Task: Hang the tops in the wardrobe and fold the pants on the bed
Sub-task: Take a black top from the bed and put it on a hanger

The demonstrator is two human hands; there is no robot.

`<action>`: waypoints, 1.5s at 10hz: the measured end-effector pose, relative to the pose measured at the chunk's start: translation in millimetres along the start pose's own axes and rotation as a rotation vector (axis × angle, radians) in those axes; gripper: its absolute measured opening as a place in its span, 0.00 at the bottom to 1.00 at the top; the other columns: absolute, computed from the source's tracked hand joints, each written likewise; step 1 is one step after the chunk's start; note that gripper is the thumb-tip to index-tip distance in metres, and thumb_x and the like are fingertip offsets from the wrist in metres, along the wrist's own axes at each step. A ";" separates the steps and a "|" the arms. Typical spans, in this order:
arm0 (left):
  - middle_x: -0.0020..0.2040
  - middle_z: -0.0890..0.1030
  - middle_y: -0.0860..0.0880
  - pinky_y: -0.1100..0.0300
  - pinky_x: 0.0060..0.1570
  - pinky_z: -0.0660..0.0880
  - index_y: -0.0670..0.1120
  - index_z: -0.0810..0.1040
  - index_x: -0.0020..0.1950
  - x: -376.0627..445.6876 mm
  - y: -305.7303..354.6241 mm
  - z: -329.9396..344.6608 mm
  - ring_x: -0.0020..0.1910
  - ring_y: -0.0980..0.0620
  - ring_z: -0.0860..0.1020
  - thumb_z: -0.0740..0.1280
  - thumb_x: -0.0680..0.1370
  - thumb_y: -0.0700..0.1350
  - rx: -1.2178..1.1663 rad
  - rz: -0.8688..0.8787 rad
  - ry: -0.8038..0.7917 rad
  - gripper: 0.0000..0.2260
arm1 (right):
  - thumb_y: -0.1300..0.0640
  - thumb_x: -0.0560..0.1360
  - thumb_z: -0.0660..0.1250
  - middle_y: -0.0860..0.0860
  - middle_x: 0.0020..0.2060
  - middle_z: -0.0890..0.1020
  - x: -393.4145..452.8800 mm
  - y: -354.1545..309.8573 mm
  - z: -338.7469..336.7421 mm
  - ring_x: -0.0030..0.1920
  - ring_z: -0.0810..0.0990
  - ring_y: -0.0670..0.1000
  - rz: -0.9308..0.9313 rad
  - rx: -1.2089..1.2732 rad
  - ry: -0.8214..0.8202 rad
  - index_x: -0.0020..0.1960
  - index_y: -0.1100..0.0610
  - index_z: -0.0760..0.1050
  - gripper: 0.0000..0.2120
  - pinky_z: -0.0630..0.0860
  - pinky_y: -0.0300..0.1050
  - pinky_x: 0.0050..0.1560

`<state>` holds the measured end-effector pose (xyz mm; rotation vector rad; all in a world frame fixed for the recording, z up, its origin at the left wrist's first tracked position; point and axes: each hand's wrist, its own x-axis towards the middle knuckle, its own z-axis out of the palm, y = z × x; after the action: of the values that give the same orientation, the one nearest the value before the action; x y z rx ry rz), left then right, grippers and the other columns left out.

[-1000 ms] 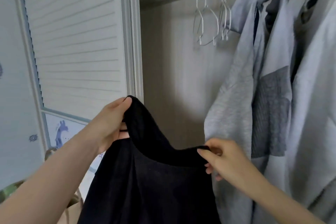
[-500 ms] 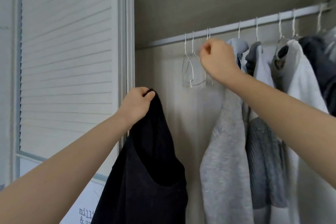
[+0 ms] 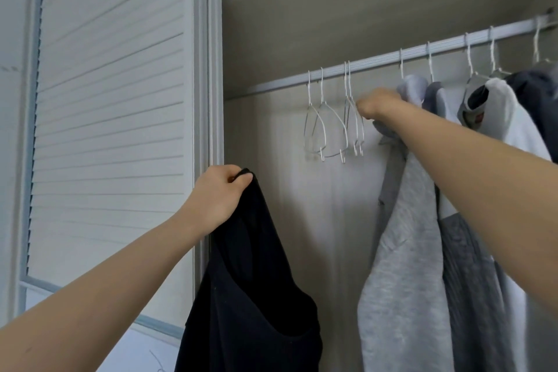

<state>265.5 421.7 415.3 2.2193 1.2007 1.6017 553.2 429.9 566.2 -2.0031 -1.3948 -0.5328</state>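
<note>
1. Wardrobe [image 3: 377, 3]: fills the view from 12 to 4 o'clock, open, with a slatted door [image 3: 111, 100] shut at 9 o'clock.
2. Black top [image 3: 256, 281]: hangs at 6 o'clock, limp and unhung, draped from one shoulder strap, in front of the wardrobe's left edge and well below the rail.
3. Grey tops [image 3: 401, 266]: already hung at 3 to 4 o'clock, packed side by side on their own hangers.
4. Rail [image 3: 377, 59]: runs from 12 up toward 2 o'clock, carrying every hanger.
5. Left hand [image 3: 219, 193]: just left of centre, at 8 o'clock, fingers curled tight round the strap of the black top, bearing its whole weight.
6. Right hand [image 3: 377, 104]: at 1 o'clock, fingers bunched against the rightmost of the bare hangers; looks pinched on the wire, though whether it is truly gripped cannot be told.
7. Bare hangers [image 3: 332, 127]: a cluster of thin white wire ones at 12 o'clock, hooked on the rail, just left of the grey tops.
8. Step in hand, as judged: fetching a hanger for the black top; pants and bed out of view, so folding not yet begun.
9. Next move probably calls for lifting one hook clear of the rail without snagging its neighbours, then bringing the wire down to the neckline at 6 o'clock.
</note>
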 end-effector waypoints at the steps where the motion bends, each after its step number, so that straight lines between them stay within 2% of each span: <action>1: 0.28 0.65 0.50 0.61 0.30 0.62 0.44 0.65 0.33 -2.2 -3.1 -1.8 0.27 0.54 0.64 0.62 0.81 0.47 0.016 -0.011 -0.015 0.18 | 0.59 0.77 0.61 0.61 0.54 0.79 6.6 3.3 3.2 0.54 0.77 0.62 0.039 -0.003 0.007 0.47 0.63 0.72 0.07 0.71 0.49 0.47; 2: 0.27 0.65 0.52 0.63 0.29 0.62 0.45 0.64 0.32 -3.3 -9.0 -2.2 0.25 0.55 0.64 0.62 0.81 0.47 0.038 -0.034 -0.032 0.19 | 0.59 0.79 0.58 0.62 0.57 0.78 10.2 5.0 8.0 0.57 0.77 0.63 0.067 0.013 0.019 0.52 0.64 0.73 0.09 0.72 0.51 0.50; 3: 0.26 0.64 0.53 0.66 0.26 0.61 0.45 0.64 0.31 -3.4 -12.5 -0.6 0.22 0.57 0.63 0.62 0.81 0.47 0.049 -0.041 -0.047 0.19 | 0.58 0.80 0.53 0.63 0.61 0.76 14.2 7.1 13.5 0.62 0.74 0.63 0.060 0.033 0.047 0.57 0.65 0.74 0.16 0.71 0.53 0.59; 4: 0.26 0.64 0.53 0.64 0.27 0.61 0.45 0.63 0.31 -3.6 -13.4 2.9 0.23 0.57 0.63 0.62 0.81 0.48 0.070 -0.035 -0.064 0.20 | 0.62 0.78 0.55 0.65 0.59 0.77 16.5 5.6 16.4 0.60 0.75 0.65 0.054 0.052 0.068 0.51 0.66 0.75 0.12 0.72 0.57 0.57; 5: 0.26 0.64 0.52 0.60 0.29 0.61 0.45 0.63 0.31 -4.4 -14.5 6.0 0.25 0.55 0.63 0.62 0.81 0.48 0.096 -0.031 -0.076 0.20 | 0.66 0.76 0.57 0.66 0.57 0.77 15.1 7.8 15.4 0.59 0.75 0.66 0.113 0.150 0.133 0.46 0.67 0.73 0.07 0.73 0.56 0.54; 6: 0.25 0.64 0.54 0.61 0.29 0.61 0.45 0.63 0.31 -5.7 -16.1 7.3 0.23 0.56 0.63 0.62 0.81 0.48 0.106 -0.039 -0.086 0.20 | 0.61 0.78 0.54 0.65 0.61 0.75 14.6 13.8 12.9 0.63 0.72 0.65 0.099 0.345 0.210 0.61 0.67 0.73 0.16 0.70 0.54 0.60; 7: 0.26 0.64 0.52 0.61 0.28 0.62 0.45 0.63 0.30 -6.4 -15.5 7.9 0.24 0.55 0.64 0.62 0.82 0.48 0.135 -0.041 -0.095 0.21 | 0.61 0.79 0.53 0.65 0.62 0.74 4.3 19.1 7.2 0.64 0.71 0.64 0.110 0.401 0.281 0.63 0.67 0.72 0.18 0.69 0.51 0.59; 8: 0.26 0.65 0.51 0.61 0.28 0.62 0.45 0.64 0.30 -8.0 -13.7 9.0 0.25 0.55 0.65 0.62 0.82 0.48 0.151 -0.047 -0.091 0.21 | 0.61 0.78 0.53 0.65 0.59 0.76 -31.5 25.6 1.0 0.61 0.73 0.64 0.076 0.402 0.288 0.60 0.68 0.73 0.17 0.67 0.47 0.50; 9: 0.29 0.68 0.49 0.61 0.31 0.64 0.41 0.69 0.33 -10.0 -12.2 10.9 0.28 0.53 0.68 0.61 0.82 0.47 0.159 -0.059 -0.120 0.19 | 0.58 0.78 0.56 0.64 0.55 0.77 -61.3 35.0 2.1 0.58 0.75 0.64 0.061 0.428 0.253 0.55 0.67 0.75 0.15 0.67 0.45 0.47; 10: 0.30 0.69 0.47 0.59 0.32 0.65 0.40 0.71 0.35 -13.8 -9.4 15.5 0.29 0.51 0.69 0.61 0.82 0.47 0.151 -0.081 -0.141 0.18 | 0.53 0.78 0.57 0.61 0.46 0.78 -105.8 45.1 5.3 0.50 0.77 0.62 0.027 0.523 0.196 0.43 0.64 0.73 0.15 0.74 0.48 0.47; 11: 0.27 0.69 0.50 0.60 0.31 0.64 0.44 0.69 0.31 -16.9 -8.4 20.8 0.27 0.52 0.69 0.65 0.80 0.46 0.142 -0.118 -0.133 0.18 | 0.50 0.79 0.56 0.57 0.41 0.77 -157.5 57.5 7.3 0.43 0.76 0.57 -0.038 0.606 0.153 0.36 0.58 0.70 0.17 0.69 0.43 0.35; 12: 0.28 0.73 0.49 0.61 0.31 0.67 0.40 0.75 0.33 -20.5 -10.0 26.0 0.28 0.52 0.73 0.70 0.76 0.46 0.121 -0.176 -0.165 0.15 | 0.48 0.79 0.56 0.55 0.45 0.80 -200.6 74.8 5.8 0.48 0.80 0.57 -0.031 0.726 0.105 0.44 0.58 0.73 0.15 0.78 0.55 0.50; 13: 0.31 0.76 0.44 0.59 0.34 0.70 0.34 0.79 0.40 -22.1 -12.3 31.3 0.31 0.49 0.76 0.71 0.77 0.47 0.095 -0.198 -0.193 0.16 | 0.46 0.79 0.57 0.52 0.46 0.82 -229.5 88.5 0.3 0.47 0.82 0.54 0.016 0.857 0.009 0.45 0.55 0.70 0.13 0.78 0.55 0.50; 14: 0.29 0.77 0.46 0.60 0.32 0.70 0.36 0.80 0.37 -21.5 -19.9 39.3 0.30 0.49 0.77 0.70 0.77 0.48 0.121 -0.195 -0.179 0.16 | 0.46 0.80 0.58 0.51 0.44 0.83 -254.0 99.7 -8.0 0.46 0.83 0.52 0.119 1.069 -0.132 0.42 0.52 0.69 0.12 0.76 0.49 0.43; 15: 0.22 0.73 0.53 0.61 0.28 0.66 0.44 0.75 0.28 -22.4 -28.5 46.7 0.25 0.53 0.74 0.69 0.78 0.49 0.152 -0.197 -0.154 0.19 | 0.48 0.81 0.58 0.53 0.42 0.85 -277.5 114.6 -23.3 0.47 0.85 0.53 0.142 1.203 -0.251 0.42 0.52 0.69 0.12 0.73 0.49 0.42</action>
<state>288.3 440.3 364.0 2.1843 1.4859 1.2815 561.7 198.2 374.1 -1.1424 -1.2145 0.5580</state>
